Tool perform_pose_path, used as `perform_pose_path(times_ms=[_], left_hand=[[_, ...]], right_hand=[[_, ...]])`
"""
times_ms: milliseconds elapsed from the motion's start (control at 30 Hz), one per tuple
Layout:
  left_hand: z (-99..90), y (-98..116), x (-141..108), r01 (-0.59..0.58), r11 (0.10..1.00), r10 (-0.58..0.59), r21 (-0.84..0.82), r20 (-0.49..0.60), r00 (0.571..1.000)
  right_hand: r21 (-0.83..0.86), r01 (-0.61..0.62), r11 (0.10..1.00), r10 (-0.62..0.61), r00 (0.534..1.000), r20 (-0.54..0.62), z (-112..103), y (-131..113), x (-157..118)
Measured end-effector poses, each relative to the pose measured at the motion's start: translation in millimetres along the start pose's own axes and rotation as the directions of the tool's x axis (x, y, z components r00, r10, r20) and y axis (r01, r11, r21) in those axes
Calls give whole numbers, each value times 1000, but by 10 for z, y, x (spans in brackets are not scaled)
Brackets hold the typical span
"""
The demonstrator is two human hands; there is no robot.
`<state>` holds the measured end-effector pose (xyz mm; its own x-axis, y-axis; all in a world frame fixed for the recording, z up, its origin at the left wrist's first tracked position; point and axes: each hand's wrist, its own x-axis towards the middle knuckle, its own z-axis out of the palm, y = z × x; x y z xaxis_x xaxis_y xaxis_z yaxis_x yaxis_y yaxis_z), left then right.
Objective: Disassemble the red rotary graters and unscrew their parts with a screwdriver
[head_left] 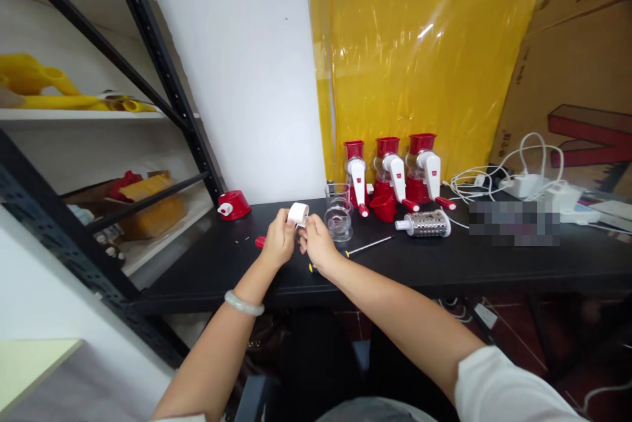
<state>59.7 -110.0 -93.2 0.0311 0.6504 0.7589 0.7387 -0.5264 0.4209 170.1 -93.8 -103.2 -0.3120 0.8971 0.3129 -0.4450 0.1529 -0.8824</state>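
Note:
My left hand (279,239) is closed around a white crank handle (298,213), its rounded end up above the fingers. A red knob (260,242) shows at the left of that hand, apparently the handle's grip end. My right hand (317,242) meets it from the other side, fingertips pinched at the white end's edge; what they hold there is hidden. Under my right wrist lies a screwdriver (370,246), its yellow and black handle partly covered. Just beyond the right hand stands a clear plastic housing (338,216).
Three red and white drum graters (390,175) stand along the back. A metal grating drum (428,224) lies to their front right. The red base (234,205) sits at the left rear of the black table (197,277). White cables (486,175) and adapters crowd the right; a shelf rack (162,66) borders the left.

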Motion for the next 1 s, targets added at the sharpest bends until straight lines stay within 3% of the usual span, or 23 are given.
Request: perform_pose_path(times_ms=[167, 267, 333, 400, 500, 567, 633, 700, 733, 800, 900, 1000], left_hand=[[-61, -84, 119, -1, 1000, 1, -1, 43, 999], [-215, -281, 160, 177, 979, -185, -101, -85, 979], [-310, -410, 183, 273, 948, -290, -162, -96, 952], [-367, -486, 223, 338, 921, -354, -192, -51, 934], [-402, -485, 325, 431, 866, -438, -251, 32, 898], [-427, -436, 396, 515, 806, -504, -292, 117, 856], [-459, -375, 441, 598, 741, -560, -305, 212, 801], [-483, -316, 451, 655, 691, -594, -306, 275, 756], [-489, -291, 443, 671, 676, -605, -305, 292, 741], [-489, -256, 412, 693, 657, -618, -298, 314, 721], [-481, -255, 353, 718, 642, -632, -268, 346, 694], [-471, -300, 312, 743, 634, -639, -214, 395, 660]], right_hand=[[91, 67, 994, -56, 992, -116, -11, -60, -57], [168, 160, 973, -134, 978, -159, -130, -286, -115], [193, 189, 963, -173, 980, -95, -209, -423, -116], [127, 181, 975, -181, 983, -7, -257, -489, -79], [-216, 162, 963, -141, 984, 109, -276, -455, 6], [-532, 241, 812, -154, 967, 204, -276, -396, 54], [-771, 368, 520, -154, 928, 339, -270, -339, 87], [-862, 454, 226, -67, 890, 451, -255, -286, 114], [-869, 477, 130, -10, 877, 480, -244, -259, 127], [-865, 500, 45, 64, 863, 502, -219, -208, 155], [-862, 506, 37, 70, 859, 507, -194, -173, 196], [-846, 533, 24, -31, 846, 532, -183, -218, 234]])
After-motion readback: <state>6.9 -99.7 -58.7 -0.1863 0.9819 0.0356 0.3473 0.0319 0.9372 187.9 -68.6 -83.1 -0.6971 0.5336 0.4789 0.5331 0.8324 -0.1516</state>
